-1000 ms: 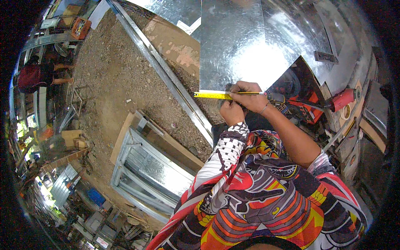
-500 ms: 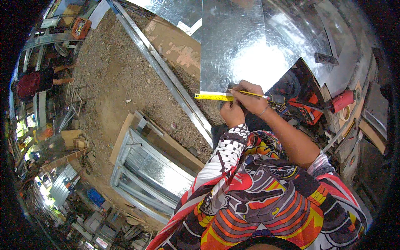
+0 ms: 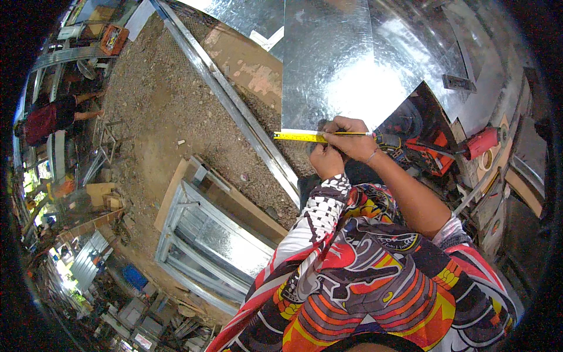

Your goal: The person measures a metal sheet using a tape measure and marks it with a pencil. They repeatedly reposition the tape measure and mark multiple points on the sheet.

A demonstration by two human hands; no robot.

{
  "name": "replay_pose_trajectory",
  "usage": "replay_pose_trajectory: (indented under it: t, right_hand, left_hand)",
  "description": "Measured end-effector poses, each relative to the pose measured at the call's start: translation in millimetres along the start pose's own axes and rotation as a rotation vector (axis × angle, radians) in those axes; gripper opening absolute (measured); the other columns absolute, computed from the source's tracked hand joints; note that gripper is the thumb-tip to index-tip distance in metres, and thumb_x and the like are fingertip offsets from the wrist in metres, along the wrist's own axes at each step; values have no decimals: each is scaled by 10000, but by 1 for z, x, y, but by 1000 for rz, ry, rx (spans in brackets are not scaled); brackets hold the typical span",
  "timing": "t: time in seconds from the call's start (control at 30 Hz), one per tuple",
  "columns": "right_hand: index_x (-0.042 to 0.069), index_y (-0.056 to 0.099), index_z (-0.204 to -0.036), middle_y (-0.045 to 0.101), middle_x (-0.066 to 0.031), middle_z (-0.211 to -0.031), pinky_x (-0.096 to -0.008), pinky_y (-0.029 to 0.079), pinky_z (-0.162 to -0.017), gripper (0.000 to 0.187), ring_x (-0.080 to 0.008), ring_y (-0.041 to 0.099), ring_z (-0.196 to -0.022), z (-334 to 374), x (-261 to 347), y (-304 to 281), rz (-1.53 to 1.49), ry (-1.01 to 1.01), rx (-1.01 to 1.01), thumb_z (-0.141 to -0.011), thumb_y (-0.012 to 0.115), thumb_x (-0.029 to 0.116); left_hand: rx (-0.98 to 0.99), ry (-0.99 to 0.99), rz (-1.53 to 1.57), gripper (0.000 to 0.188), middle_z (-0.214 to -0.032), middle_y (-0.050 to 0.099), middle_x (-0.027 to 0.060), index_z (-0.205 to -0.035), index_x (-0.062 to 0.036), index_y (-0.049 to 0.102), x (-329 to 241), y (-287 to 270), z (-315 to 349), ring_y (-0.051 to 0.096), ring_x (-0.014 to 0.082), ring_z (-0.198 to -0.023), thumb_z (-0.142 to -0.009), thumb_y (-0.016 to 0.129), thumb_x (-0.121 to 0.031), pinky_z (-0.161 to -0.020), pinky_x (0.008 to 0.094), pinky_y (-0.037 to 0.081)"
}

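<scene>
A large shiny metal sheet (image 3: pixel 322 64) lies in front of me. Along its near edge runs a yellow tape measure blade (image 3: pixel 296 136), its hooked end at the sheet's left corner. My left hand (image 3: pixel 326 161) is closed on the tape measure, just below that edge; the case is mostly hidden by my fingers. My right hand (image 3: pixel 350 138) is closed in a pinch around a thin yellow pencil (image 3: pixel 359 134), which lies nearly level over the tape line. Both hands are close together, the right one above and right of the left.
Long metal channels (image 3: pixel 226 97) cross the gravel ground at left. A metal frame (image 3: pixel 211 234) stands at lower left. Right of my hands are a red-orange tool case (image 3: pixel 433 154), a red power tool (image 3: pixel 484 142) and a tape roll (image 3: pixel 485 159). Another person (image 3: pixel 50 120) is at far left.
My right hand has shifted slightly down and left, and the pencil has turned from slanted to nearly level. The left hand and the tape blade stay almost where they were.
</scene>
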State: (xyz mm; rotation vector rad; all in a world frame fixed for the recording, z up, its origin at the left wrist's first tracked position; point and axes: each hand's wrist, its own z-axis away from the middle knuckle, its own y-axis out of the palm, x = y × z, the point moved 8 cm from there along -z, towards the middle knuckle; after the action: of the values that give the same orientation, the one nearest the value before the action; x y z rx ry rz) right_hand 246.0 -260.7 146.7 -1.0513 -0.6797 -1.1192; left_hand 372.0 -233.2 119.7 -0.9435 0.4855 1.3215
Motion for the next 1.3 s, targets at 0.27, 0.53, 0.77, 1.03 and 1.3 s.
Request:
replay_pose_trajectory:
  t: [0.27,0.53,0.77,1.03,1.3]
  right_hand:
    - [61,727,-975,704,-91,-837,-362,551,-690,239,-171,679,-748,0,11,0,48,-39,8,-870,723,275]
    - [3,678,-952,712,-102,-819,-305,541,-670,212,-109,661,-767,13,19,-21,5,-3,-278,-912,724,205]
    - [5,681,-1152,733,-162,-989,-353,552,-802,312,-255,715,-872,28,26,-39,97,-127,-360,-979,630,261]
    - [49,650,-1195,684,-174,-1099,-436,495,-903,305,-367,621,-1026,47,6,-19,491,-324,-228,-892,634,76]
    - [63,644,-1140,670,-156,-1054,-456,471,-918,297,-382,600,-1020,51,6,-10,573,-370,-195,-844,670,67]
  left_hand:
    - [-1,122,-52,264,-914,748,157,-1086,101,694,18,5,-10,691,212,-835,-967,628,-125,-759,347,532]
    - [23,-33,109,222,-862,724,123,-1032,97,696,-1,4,3,689,188,-718,-993,619,-108,-617,309,542]
    - [13,-128,255,186,-899,721,140,-1027,93,690,-6,5,6,679,169,-673,-985,610,-69,-589,312,556]
    - [-49,55,56,224,-851,728,130,-995,106,711,-3,1,2,666,162,-744,-954,636,-101,-671,320,529]
    - [-5,-31,-11,231,-849,740,144,-1018,109,716,0,1,-1,664,168,-736,-943,644,-97,-675,321,525]
